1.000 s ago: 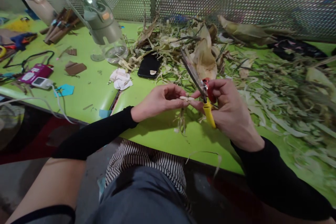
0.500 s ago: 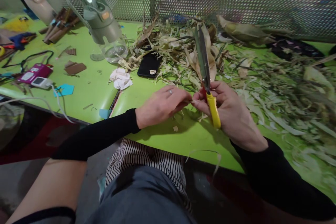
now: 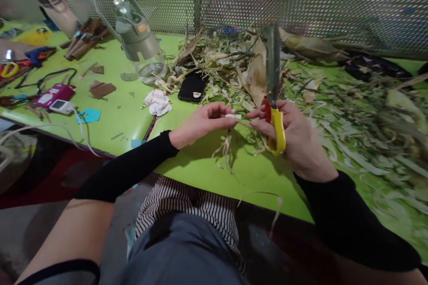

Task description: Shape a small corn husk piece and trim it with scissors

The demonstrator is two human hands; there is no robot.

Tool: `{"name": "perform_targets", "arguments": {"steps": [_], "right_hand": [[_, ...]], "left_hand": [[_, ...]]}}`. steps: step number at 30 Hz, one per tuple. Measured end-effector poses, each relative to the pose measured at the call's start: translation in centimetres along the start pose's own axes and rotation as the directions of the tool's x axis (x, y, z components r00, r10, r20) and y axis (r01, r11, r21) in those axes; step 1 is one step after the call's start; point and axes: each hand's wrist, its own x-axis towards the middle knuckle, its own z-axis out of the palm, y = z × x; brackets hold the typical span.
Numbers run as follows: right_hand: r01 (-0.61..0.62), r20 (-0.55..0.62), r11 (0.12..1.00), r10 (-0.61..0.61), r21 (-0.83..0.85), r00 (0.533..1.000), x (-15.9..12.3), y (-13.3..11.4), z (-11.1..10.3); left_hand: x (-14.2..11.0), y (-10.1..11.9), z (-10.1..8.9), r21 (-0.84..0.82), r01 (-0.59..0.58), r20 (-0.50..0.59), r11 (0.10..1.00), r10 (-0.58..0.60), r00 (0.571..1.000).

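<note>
Left hand [image 3: 197, 127] pinches a pale piece [image 3: 234, 116]; right hand [image 3: 301, 142] grips scissors [image 3: 273, 82].
The scissors point to twelve o'clock; the phone [image 3: 191, 83] lies at ten o'clock from the piece.

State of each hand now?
Left hand: closed, pinching a small pale piece.
Right hand: closed around the scissors, blades pointing away from the wearer.

A perforated screen [image 3: 220, 2] runs along the far edge of a bright green worktop [image 3: 190, 167], blurred colours showing through its holes. Soft light glints off the worktop's left part. Below lie a grey floor [image 3: 40, 222] and a dark red surface [image 3: 68, 176].
</note>
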Motion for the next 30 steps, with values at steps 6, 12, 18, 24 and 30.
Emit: {"name": "perform_targets", "arguments": {"steps": [6, 12, 18, 24, 30], "right_hand": [[0.130, -0.059, 0.991, -0.132, -0.029, 0.990, -0.7, -0.1, 0.7], [0.125, -0.080, 0.991, -0.129, -0.050, 0.988, -0.8, 0.0, 1.1], [0.256, -0.078, 0.960, -0.266, -0.116, 0.961, -0.7, 0.9, 1.2], [0.196, -0.060, 0.976, -0.202, -0.091, 0.978, -1.0, 0.7, 1.2], [0.146, 0.017, 0.989, -0.146, -0.030, 0.989, -1.1, 0.0, 0.8]], "left_hand": [[-0.4, 0.2, 0.4, -0.063, 0.028, 0.030, 0.998, -0.026, 0.999], [-0.4, 0.3, 0.4, -0.070, -0.015, -0.016, 0.997, 0.014, 1.000], [-0.6, 0.0, 0.8, -0.023, -0.001, 0.064, 1.000, 0.002, 0.998], [-0.7, 0.1, 0.9, -0.006, -0.028, 0.064, 1.000, 0.028, 0.998], [-1.0, 0.5, 0.7, 0.012, -0.044, 0.133, 0.999, 0.042, 0.990]]}}
